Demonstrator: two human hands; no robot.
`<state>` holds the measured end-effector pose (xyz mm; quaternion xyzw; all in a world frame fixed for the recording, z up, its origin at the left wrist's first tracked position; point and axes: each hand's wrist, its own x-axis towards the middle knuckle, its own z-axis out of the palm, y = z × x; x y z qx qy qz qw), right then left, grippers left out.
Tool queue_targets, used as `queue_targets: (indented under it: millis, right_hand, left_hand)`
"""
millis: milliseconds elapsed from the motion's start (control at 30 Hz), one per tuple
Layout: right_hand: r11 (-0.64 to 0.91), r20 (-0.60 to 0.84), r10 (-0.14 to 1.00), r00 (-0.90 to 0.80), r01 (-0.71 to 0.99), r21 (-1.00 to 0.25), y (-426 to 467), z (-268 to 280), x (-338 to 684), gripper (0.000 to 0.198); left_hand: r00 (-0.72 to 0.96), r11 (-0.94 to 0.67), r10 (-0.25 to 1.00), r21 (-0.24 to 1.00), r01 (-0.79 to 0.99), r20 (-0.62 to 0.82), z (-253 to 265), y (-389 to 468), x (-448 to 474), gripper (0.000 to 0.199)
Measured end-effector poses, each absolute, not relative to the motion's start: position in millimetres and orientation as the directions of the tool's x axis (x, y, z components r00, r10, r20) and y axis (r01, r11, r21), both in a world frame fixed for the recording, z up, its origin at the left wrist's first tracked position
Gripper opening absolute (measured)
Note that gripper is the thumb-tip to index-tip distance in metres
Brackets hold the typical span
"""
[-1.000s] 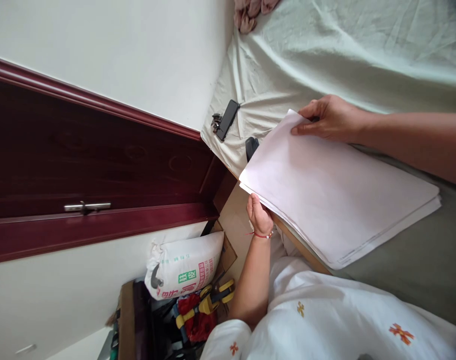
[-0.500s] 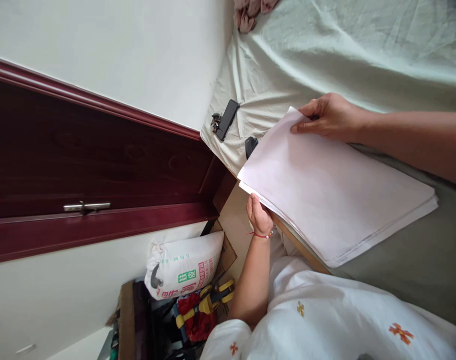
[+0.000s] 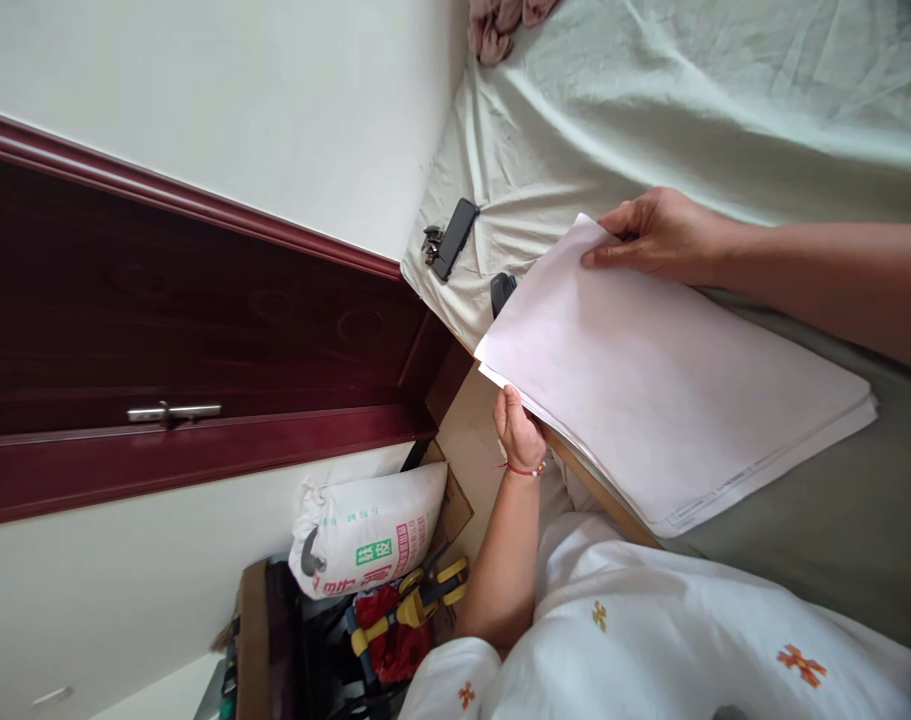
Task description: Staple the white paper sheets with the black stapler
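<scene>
A stack of white paper sheets (image 3: 672, 370) lies slanted over the edge of the cloth-covered bed. My right hand (image 3: 654, 235) pinches its upper edge, with the thumb on top and the fingers partly hidden behind the sheets. At the lower left edge, my left hand (image 3: 519, 430) grips the stack, its thumb near the paper's rim and the other fingers largely hidden below. A red string bracelet (image 3: 526, 470) circles the left wrist. The top sheet looks blank, while faint print shows along the lower right edge of the stack.
On the pale green sheet (image 3: 650, 110) lie a black phone (image 3: 455, 240), keys (image 3: 431, 243) and a dark object (image 3: 502, 293) partly behind the paper. A dark red door (image 3: 200, 300) stands at left. Below are a white printed sack (image 3: 372, 530) and a yellow toy-like object (image 3: 414, 610).
Both hands keep their hold in nearly the same places. The sheets' lower right edges have shifted very slightly.
</scene>
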<state>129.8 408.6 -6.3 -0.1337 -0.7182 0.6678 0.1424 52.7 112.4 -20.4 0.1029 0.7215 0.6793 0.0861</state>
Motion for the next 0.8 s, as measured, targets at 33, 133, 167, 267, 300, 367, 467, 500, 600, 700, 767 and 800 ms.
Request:
queue_targets:
  millis: [33, 133, 167, 267, 300, 367, 467, 500, 600, 700, 767, 800]
  right_hand:
    - [0.11, 0.03, 0.384, -0.923, 0.013, -0.994, 408.7, -5.5, 130.0, 0.024]
    - [0.22, 0.046, 0.401, -0.915, 0.047, -0.974, 409.8, -4.2, 129.2, 0.021]
    - [0.245, 0.055, 0.414, -0.909, 0.053, -0.968, 410.4, -4.3, 128.3, 0.022]
    - [0.313, 0.092, 0.448, -0.889, 0.06, -0.948, 412.5, -5.7, 124.9, 0.022]
    - [0.335, 0.108, 0.457, -0.883, 0.058, -0.94, 413.2, -6.4, 123.9, 0.021]
    - [0.368, 0.133, 0.463, -0.876, 0.053, -0.928, 414.2, -7.7, 122.6, 0.022]
    - [0.378, 0.142, 0.445, -0.884, 0.042, -0.925, 414.8, -9.4, 123.0, 0.024]
    - [0.374, 0.14, 0.439, -0.888, 0.039, -0.926, 414.8, -9.8, 123.5, 0.024]
    - [0.355, 0.136, 0.432, -0.891, 0.03, -0.934, 414.6, -10.8, 124.9, 0.025]
    - [0.331, 0.126, 0.433, -0.893, 0.027, -0.943, 414.4, -10.7, 125.9, 0.027]
    - [0.317, 0.12, 0.427, -0.896, 0.024, -0.948, 414.1, -9.7, 126.4, 0.026]
    - [0.312, 0.119, 0.423, -0.898, 0.021, -0.95, 414.0, -9.1, 126.6, 0.026]
  left_hand:
    - [-0.962, 0.065, 0.271, 0.997, 0.036, 0.018, -20.2, 112.5, 52.7, 0.057]
    - [-0.957, 0.072, 0.288, 0.996, 0.053, 0.03, -19.5, 112.6, 52.1, 0.057]
    - [-0.958, 0.068, 0.285, 0.996, 0.058, 0.036, -19.4, 112.7, 51.8, 0.056]
    - [-0.961, 0.051, 0.272, 0.997, 0.065, 0.049, -19.7, 113.1, 50.8, 0.053]
    - [-0.961, 0.039, 0.273, 0.997, 0.067, 0.053, -19.9, 113.2, 50.6, 0.052]
    - [-0.958, 0.007, 0.279, 0.998, 0.064, 0.06, -20.2, 113.3, 50.4, 0.05]
    - [-0.962, -0.015, 0.269, 0.999, 0.052, 0.054, -20.7, 112.9, 50.3, 0.049]
    - [-0.963, -0.012, 0.264, 0.999, 0.046, 0.048, -20.8, 112.8, 50.4, 0.049]
    - [-0.963, 0.013, 0.267, 0.999, 0.038, 0.033, -20.6, 112.6, 50.7, 0.053]
    - [-0.959, 0.053, 0.284, 0.998, 0.04, 0.023, -19.6, 113.0, 51.4, 0.055]
    - [-0.96, 0.066, 0.278, 0.997, 0.042, 0.021, -18.9, 113.5, 51.9, 0.057]
    - [-0.962, 0.067, 0.273, 0.997, 0.039, 0.019, -18.7, 113.7, 52.0, 0.058]
